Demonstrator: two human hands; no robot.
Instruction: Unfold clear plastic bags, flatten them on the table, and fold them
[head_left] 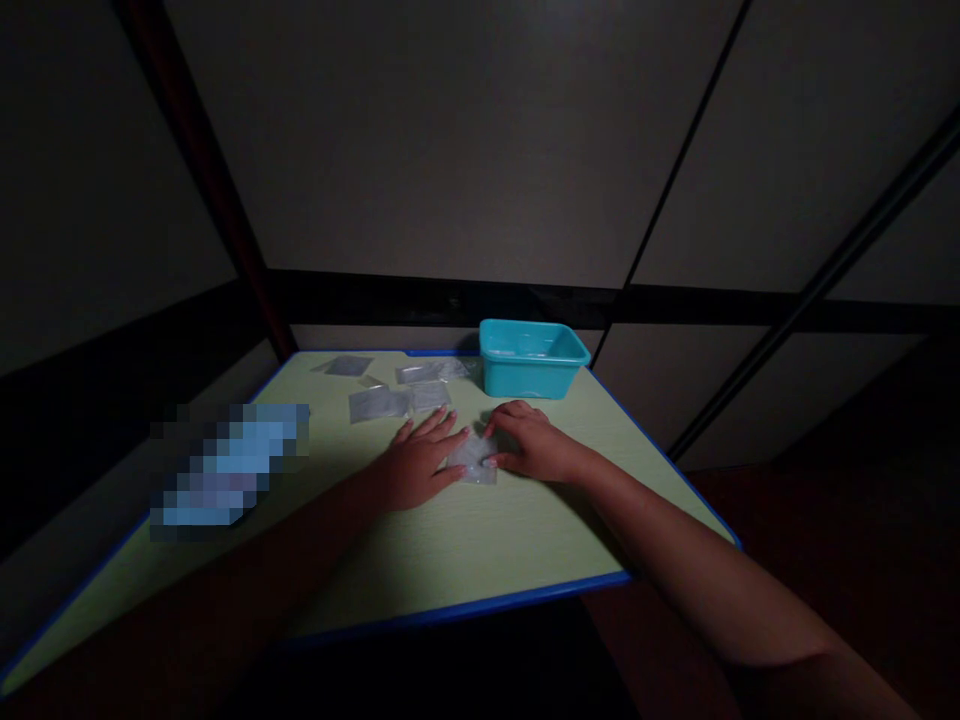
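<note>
A small clear plastic bag point(474, 458) lies flat on the table between my two hands. My left hand point(420, 465) rests palm down with fingers spread, its thumb and index fingertip at the bag's left edge. On the right side of the bag is my right hand point(534, 443), its fingers curved and its thumb tip apart from the index fingertip, both touching the bag. More clear bags lie beyond my left hand: one bag point(375, 404) nearest it, another bag point(430, 396) beside that, and a bag point(349, 366) at the far left.
A turquoise plastic basket point(534, 378) stands at the table's far right, with something clear inside. The pale table point(465, 560) has a blue edge. A pixelated blue item point(240, 465) lies on the left side. Dark cabinet panels point(450, 150) rise behind the table.
</note>
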